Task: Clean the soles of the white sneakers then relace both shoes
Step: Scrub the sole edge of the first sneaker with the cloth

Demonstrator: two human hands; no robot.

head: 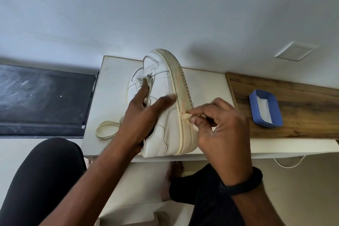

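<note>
The fingers (197, 119) of the right hand (223, 126) are curled in and pinch a small beige wad (185, 116), pressing it against the yellowed side of the sole (180, 82) near the heel end. A faint orange streak runs along that sole edge toward the toe. A black wristband (242, 183) circles the right wrist.

The left hand (141, 115) grips the sneaker (170, 130). Its thumb lies flat across the side of the upper, and its forefinger reaches into the lacing area, where a pale strip is draped over it. The other fingers are hidden behind the shoe.

The sneaker is tipped on its side on the white part of the counter (113, 71), tread facing right. Its heel sits at the near edge and slightly overhangs it, and its toe points to the far edge by the wall. More white upper shows just past the left forefinger; I cannot tell whether it is a second shoe.

A loose cream lace (106, 130) lies looped on the counter to the left of the left wrist, near the near left corner. Well apart to the right, on the wood-grain part of the counter, stands a blue container (266, 108) with something white inside.
</note>
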